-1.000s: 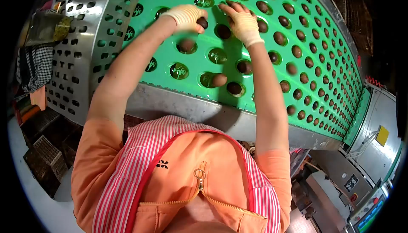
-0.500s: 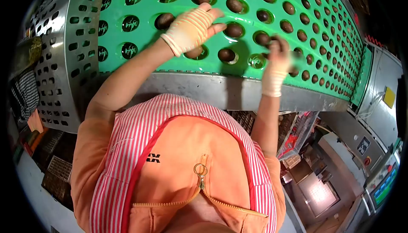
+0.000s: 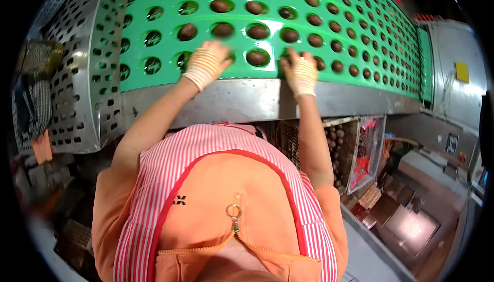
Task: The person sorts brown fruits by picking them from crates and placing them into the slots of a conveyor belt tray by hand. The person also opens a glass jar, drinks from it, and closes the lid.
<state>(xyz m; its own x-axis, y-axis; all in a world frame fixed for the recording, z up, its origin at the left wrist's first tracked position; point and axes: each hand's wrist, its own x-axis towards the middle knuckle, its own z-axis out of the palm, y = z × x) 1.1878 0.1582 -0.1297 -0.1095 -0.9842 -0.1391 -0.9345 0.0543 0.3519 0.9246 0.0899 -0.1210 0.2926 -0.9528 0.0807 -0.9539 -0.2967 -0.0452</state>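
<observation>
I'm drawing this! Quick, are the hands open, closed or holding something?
Left hand: partly blurred; can't tell if it's holding anything.
Right hand: seen from behind; can't tell.

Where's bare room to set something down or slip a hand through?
Bare: the metal ledge between the forearms, tilt unclear; and the empty hollows bordering the perforated panel on the left. Crowded: the right half of the green sheet, brown balls filling nearly every hollow.

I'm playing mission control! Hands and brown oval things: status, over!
Left hand, right hand, striped cream gloves: near front row, holds unclear. Brown oval objects: many seated in hollows of glossy green sheet. Nothing visibly blocking.
</observation>
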